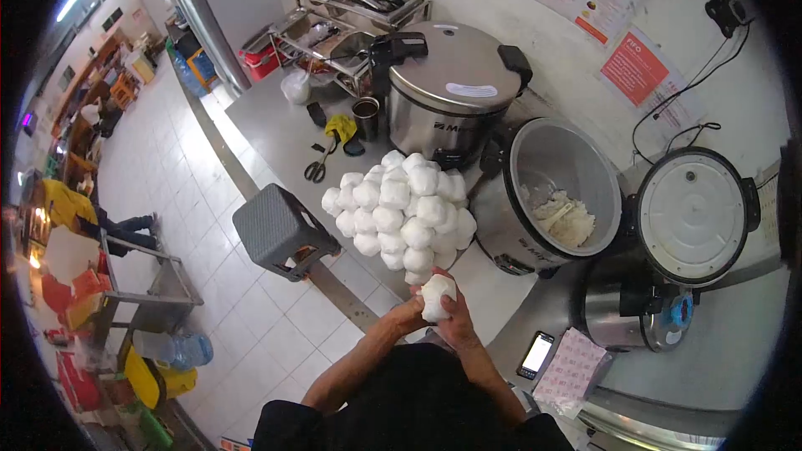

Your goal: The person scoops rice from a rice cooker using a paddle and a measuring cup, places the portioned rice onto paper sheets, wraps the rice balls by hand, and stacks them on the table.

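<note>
Between both hands, close to my body, is a white wrapped bundle (436, 299), rounded and about fist-sized. My left hand (407, 316) closes around its left side, and my right hand (456, 324) grips it from the right with the thumb on the front. What lies inside the wrapping is hidden. Just beyond my hands, a tall pile of similar white wrapped bundles (395, 195) rises from the metal counter (271, 129). To the right of the pile stands an open rice cooker (510, 230) with white rice (572, 221) and a pale scoop at the bottom.
A large lidded cooker (451, 100) stands behind the pile. Scissors (317, 169), a yellow cloth (341, 127) and a metal cup (366, 117) lie nearby. At right are an upright lid (692, 217), a phone (535, 355) and printed paper sheets (570, 372). A grey stool (284, 230) stands left.
</note>
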